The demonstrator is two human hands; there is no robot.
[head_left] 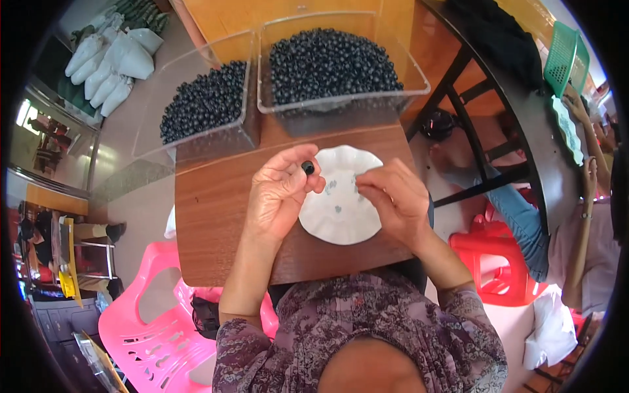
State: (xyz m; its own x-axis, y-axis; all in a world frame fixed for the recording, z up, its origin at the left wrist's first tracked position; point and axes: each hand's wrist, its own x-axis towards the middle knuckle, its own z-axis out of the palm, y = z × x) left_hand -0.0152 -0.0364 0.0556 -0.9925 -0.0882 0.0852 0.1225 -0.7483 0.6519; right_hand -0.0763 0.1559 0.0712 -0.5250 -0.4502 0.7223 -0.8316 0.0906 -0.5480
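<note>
My left hand (278, 193) is raised over the left edge of a white, wavy-rimmed plate (344, 230). Between its thumb and fingers it pinches a small round black part (308, 168) with a dark opening facing up. Several tiny greenish-grey pieces (338, 209) lie on the plate. Above the plate's right side is my right hand (400, 200), its thumb and fingertips pressed together; whatever is between them is too small to make out. The plate stands on a brown wooden table (216, 223).
Two clear plastic bins, a left one (226, 139) and a right one (341, 100), hold heaps of black parts at the table's far side. A pink chair (147, 314) stands at left, a red stool (488, 262) at right. Another person's hand (576, 105) is by a dark table (557, 164).
</note>
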